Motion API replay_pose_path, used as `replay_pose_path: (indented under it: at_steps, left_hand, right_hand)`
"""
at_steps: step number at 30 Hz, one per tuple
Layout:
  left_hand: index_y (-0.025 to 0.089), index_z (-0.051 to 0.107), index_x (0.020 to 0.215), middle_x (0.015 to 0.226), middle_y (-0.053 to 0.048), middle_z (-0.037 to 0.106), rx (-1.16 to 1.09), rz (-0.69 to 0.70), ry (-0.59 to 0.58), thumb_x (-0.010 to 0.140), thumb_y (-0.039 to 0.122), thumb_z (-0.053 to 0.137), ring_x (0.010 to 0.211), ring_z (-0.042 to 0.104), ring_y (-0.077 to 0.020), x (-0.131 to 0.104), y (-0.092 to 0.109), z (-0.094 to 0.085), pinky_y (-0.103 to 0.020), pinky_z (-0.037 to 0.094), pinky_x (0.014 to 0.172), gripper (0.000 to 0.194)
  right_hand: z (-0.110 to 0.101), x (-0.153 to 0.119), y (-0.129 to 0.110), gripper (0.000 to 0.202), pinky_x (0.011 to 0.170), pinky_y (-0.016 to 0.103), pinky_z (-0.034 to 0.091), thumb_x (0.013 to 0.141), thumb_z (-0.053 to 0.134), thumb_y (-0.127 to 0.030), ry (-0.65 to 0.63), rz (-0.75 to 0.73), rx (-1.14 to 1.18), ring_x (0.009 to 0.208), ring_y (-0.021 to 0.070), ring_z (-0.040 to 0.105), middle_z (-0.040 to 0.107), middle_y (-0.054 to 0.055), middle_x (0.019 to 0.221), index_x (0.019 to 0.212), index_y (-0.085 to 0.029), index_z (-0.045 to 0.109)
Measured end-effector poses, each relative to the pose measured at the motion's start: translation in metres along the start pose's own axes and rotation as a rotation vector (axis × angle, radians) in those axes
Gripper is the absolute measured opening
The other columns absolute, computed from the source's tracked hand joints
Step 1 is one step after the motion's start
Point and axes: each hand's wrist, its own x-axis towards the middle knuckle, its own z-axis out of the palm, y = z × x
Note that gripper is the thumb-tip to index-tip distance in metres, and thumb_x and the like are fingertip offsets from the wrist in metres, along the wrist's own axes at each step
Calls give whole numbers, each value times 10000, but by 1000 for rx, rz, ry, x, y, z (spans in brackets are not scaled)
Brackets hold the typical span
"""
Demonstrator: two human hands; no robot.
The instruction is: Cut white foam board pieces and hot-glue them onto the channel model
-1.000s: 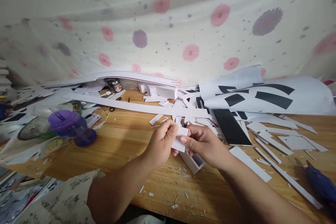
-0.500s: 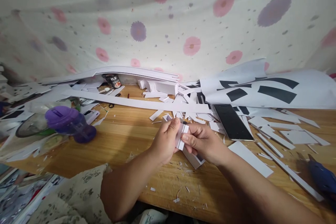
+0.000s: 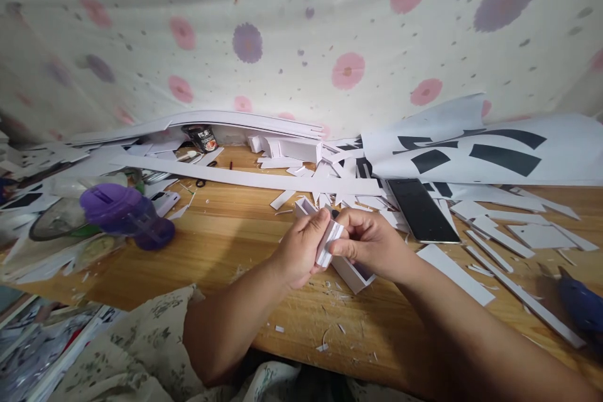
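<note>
Both my hands meet over the middle of the wooden table. My left hand [image 3: 301, 245] is closed around a small white foam board piece [image 3: 328, 244], its thumb along the top. My right hand [image 3: 370, 242] pinches the same piece from the right, thumb and forefinger at its edge. The piece is tilted, with its layered edge facing me. Behind and below the hands lies a long white foam board box [image 3: 354, 275], open at the top and partly hidden by them.
White board offcuts [image 3: 325, 169] litter the table behind my hands. A black phone [image 3: 421, 210] lies to the right, a blue glue gun [image 3: 581, 301] farther right. On the left stands a purple bottle [image 3: 125, 213]. Black scissors [image 3: 201, 183] lie behind it.
The held piece has turned so that its layered edge shows more. My right fingers have shifted slightly along it. The whole view has tipped a little downward.
</note>
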Motion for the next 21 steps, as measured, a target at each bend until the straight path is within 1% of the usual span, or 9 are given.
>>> replay_pose_path:
  at_steps: [2, 5, 8, 11, 14, 16, 21]
  left_hand:
    - [173, 472, 618, 343, 91, 365, -6, -7, -29, 640, 681, 653, 232, 261, -38, 0, 1, 0, -147, 175, 222, 541]
    - [163, 504, 628, 345, 87, 360, 43, 20, -2, 651, 709, 621, 237, 263, -38, 0, 0, 0, -150, 179, 225, 558]
    - [154, 529, 642, 371, 78, 373, 96, 52, 46, 666, 721, 596, 262, 285, -38, 1, -1, -3, -150, 198, 238, 571]
    - [159, 540, 695, 444, 69, 420, 125, 77, 64, 683, 668, 631, 302, 323, -39, 1, -1, -7, -152, 221, 258, 518]
    - [164, 525, 697, 476, 69, 410, 123, 127, 65, 708, 620, 647, 336, 334, -41, 0, 0, -9, -161, 231, 291, 472]
    - [162, 509, 670, 486, 66, 398, 119, 179, 69, 738, 592, 637, 373, 344, -43, 0, -1, -9, -168, 254, 335, 454]
    - [151, 507, 665, 573, 43, 436, 113, 286, 93, 796, 529, 612, 502, 386, -58, 0, -6, -9, -180, 314, 458, 414]
  right_hand:
    - [0, 0, 0, 311, 498, 216, 473, 697, 767, -324, 25, 5, 6, 524, 105, 613, 600, -44, 573, 686, -189, 488]
    - [-1, 0, 0, 316, 485, 214, 462, 674, 786, -299, 66, -16, -50, 522, 104, 603, 555, -63, 575, 709, -193, 490]
    - [-2, -2, -1, 282, 522, 230, 457, 708, 758, -320, 105, -75, -161, 556, 102, 575, 558, -41, 618, 712, -190, 507]
    - [-5, -3, -3, 248, 577, 265, 467, 758, 705, -376, 107, -95, -268, 608, 123, 567, 597, -3, 670, 748, -183, 550]
    - [-6, -3, -5, 229, 610, 273, 469, 790, 668, -387, 107, -97, -333, 638, 128, 562, 621, 17, 695, 782, -171, 592]
    - [-5, -3, -5, 212, 592, 254, 458, 796, 666, -368, 123, -108, -316, 618, 114, 546, 613, 8, 672, 768, -172, 593]
    - [2, -4, -3, 188, 503, 205, 411, 807, 662, -317, 129, -118, -146, 526, 75, 496, 558, -37, 595, 719, -181, 565]
